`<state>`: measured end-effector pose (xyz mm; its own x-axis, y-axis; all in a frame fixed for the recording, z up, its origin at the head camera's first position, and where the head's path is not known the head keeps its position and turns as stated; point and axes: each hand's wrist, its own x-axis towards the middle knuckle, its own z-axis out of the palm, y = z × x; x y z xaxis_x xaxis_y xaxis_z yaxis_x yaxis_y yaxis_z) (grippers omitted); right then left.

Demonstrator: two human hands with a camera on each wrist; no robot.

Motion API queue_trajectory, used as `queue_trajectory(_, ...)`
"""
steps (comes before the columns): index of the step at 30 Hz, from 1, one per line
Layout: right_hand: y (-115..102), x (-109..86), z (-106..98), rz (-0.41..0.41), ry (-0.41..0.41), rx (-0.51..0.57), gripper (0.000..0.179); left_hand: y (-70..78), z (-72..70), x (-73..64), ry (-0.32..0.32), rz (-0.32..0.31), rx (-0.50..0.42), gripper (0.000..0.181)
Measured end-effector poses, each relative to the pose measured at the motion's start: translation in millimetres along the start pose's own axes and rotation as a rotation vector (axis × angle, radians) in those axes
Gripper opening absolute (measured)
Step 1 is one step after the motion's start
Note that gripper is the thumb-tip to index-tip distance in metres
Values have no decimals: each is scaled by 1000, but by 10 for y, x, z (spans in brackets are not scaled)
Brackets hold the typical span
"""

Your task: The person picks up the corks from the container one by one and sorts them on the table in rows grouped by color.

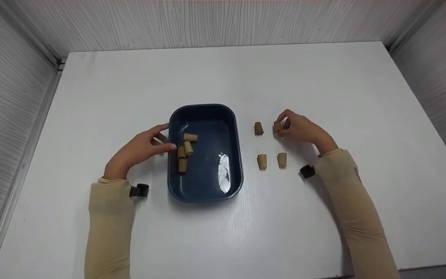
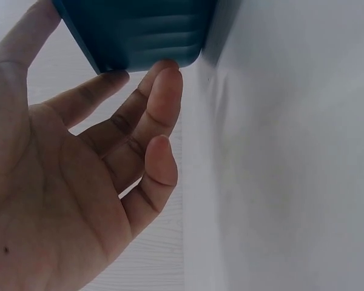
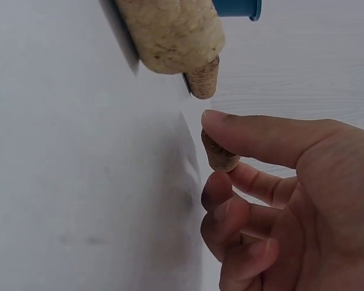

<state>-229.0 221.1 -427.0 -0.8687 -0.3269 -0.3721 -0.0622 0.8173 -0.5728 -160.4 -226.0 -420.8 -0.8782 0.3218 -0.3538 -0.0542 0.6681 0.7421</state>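
Observation:
My left hand [image 1: 139, 149] is at the left wall of a dark blue tray [image 1: 207, 199]. Its thumb lies at the rim and the other fingers are loosely bent along the outside. Several tapered corks lie inside the tray, including a light cork [image 1: 190, 137] and a darker cork [image 1: 182, 166]. To the right of the tray, my right hand [image 1: 300, 128] pinches a brown cork [image 3: 221, 151] between thumb and fingers, close over the table. Another brown cork [image 1: 258, 128] stands between that hand and the tray.
Two light corks, a left one [image 1: 262, 161] and a right one [image 1: 282, 160], stand nearer the front of the white table [image 1: 285, 224]. Grey wood-grain panels [image 1: 223, 23] close in the back and both sides. Each sleeve carries a small black wrist camera [image 1: 141, 190].

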Motion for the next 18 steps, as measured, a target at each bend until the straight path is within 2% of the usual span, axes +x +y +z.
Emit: queue_trajectory(18,39,42,22,20,17,13,39,-28,13,24,0,4,-10,89)
